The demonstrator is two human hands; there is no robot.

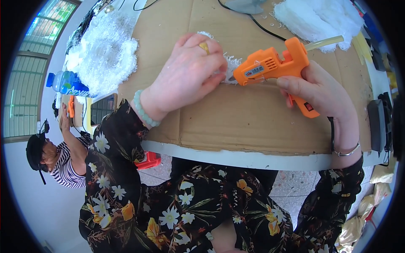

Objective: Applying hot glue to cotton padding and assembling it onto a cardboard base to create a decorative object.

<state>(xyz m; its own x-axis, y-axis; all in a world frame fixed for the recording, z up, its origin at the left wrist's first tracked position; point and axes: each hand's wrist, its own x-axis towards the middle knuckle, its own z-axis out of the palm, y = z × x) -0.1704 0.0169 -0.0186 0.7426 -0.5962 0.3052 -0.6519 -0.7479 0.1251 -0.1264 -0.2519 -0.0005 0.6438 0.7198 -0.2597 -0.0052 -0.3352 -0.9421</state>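
My right hand [314,86] is wrapped round the handle of an orange hot glue gun [270,65], a translucent glue stick [325,42] poking out of its back end. The gun's nozzle points left and meets a white fluffy piece [231,67] lying over the cardboard. My left hand [192,69], wearing a gold ring and a pale green bead bracelet, has its fingers bent and closed on that fluffy piece. Most of the piece is hidden behind this hand, with a bit of fluff showing above the knuckles.
Brown cardboard [253,122] covers the white table. White fluffy material lies in a heap [105,50] at left and another [320,21] at far right. A blue-capped bottle [69,83] and a phone [103,109] are at left, a black cable [265,28] at the back. Another person [63,156] works at left.
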